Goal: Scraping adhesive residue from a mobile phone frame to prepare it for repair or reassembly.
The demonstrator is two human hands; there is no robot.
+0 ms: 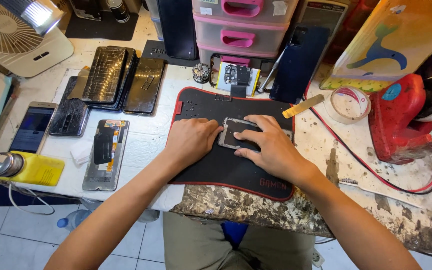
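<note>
A: Far left of frame?
B: White fan (11, 35) upper left. Below it a phone with a lit screen (33, 127), beside a yellow block (41, 170). Right of that, a stack of cracked dark screens (108, 75) and one opened display panel (106, 154) lying flat.

A: Containers?
B: Translucent plastic drawers with pink handles (241, 22), top centre. Contents not readable through the fronts.

A: Centre?
B: Black mat with red stitched edge (226, 165) on the table (366, 210). On it, a phone frame (236, 135), grey, rectangular, lying flat mid-mat. Left hand (191, 140) rests on the mat with fingers curled together, fingertips touching the frame's left edge. Right hand (271, 147) lies over the frame, fingers spread and pressing down on it.

A: Right side?
B: Yellowish flat pry strip (303, 106), then a tape roll (348, 104), then a red tool (401, 120) with a red cable (356, 160) looping across the table.

A: Surface, room?
B: Table top pale, stained, chipped along the front edge. Floor below is white tile (6, 235).
</note>
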